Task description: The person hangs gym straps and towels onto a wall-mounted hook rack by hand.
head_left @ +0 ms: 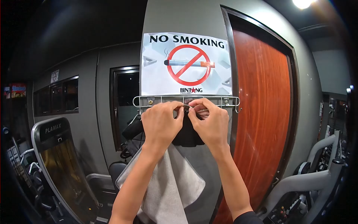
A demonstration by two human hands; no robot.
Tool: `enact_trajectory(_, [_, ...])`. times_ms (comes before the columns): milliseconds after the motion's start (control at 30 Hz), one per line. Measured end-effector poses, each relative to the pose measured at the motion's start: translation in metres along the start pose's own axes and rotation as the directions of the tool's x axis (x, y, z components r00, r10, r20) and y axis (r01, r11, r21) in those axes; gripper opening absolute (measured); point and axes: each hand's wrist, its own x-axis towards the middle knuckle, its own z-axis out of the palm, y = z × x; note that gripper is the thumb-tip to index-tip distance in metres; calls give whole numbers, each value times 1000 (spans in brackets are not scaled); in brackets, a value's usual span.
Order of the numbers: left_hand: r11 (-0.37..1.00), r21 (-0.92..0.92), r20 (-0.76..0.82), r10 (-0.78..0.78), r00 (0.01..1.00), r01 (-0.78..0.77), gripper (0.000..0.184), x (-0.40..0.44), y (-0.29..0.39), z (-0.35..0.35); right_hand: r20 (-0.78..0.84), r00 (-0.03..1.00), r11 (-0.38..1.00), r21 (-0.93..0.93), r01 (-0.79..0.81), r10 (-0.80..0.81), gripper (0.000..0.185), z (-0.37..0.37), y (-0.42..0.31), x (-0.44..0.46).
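Note:
My left hand [162, 121] and my right hand [210, 123] are raised in front of a metal wall rack [151, 97], fingertips almost meeting. Between them, both pinch a thin, pale curved loop [187, 105]; its exact kind is too small to make out. Directly below the fingers hangs a black item [188, 134], partly covered by my hands, so whether the loop belongs to it I cannot tell. A light grey towel [164, 186] hangs lower down, partly behind my left forearm.
A no-smoking sign [188, 65] is on the wall above the rack. To the right stands a reddish wooden door [261, 100] in a dark frame. Gym machines flank me: a tall PLAMAX unit [54, 128] at left, grey tubular equipment [298, 183] at right.

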Motion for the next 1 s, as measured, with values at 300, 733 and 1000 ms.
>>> enact_trajectory(300, [995, 25, 198, -100, 975, 97, 17, 5, -1, 3, 168, 985, 999, 9, -45, 43, 14, 1, 19, 7])
enact_trajectory(733, [996, 87, 187, -45, 981, 29, 16, -1, -2, 3, 61, 996, 998, -7, 58, -58, 7, 11, 31, -5])
enact_trajectory(1000, [996, 84, 230, -6, 973, -14, 16, -12, 2, -5, 54, 998, 1000, -7, 19, -18, 11, 7, 25, -20])
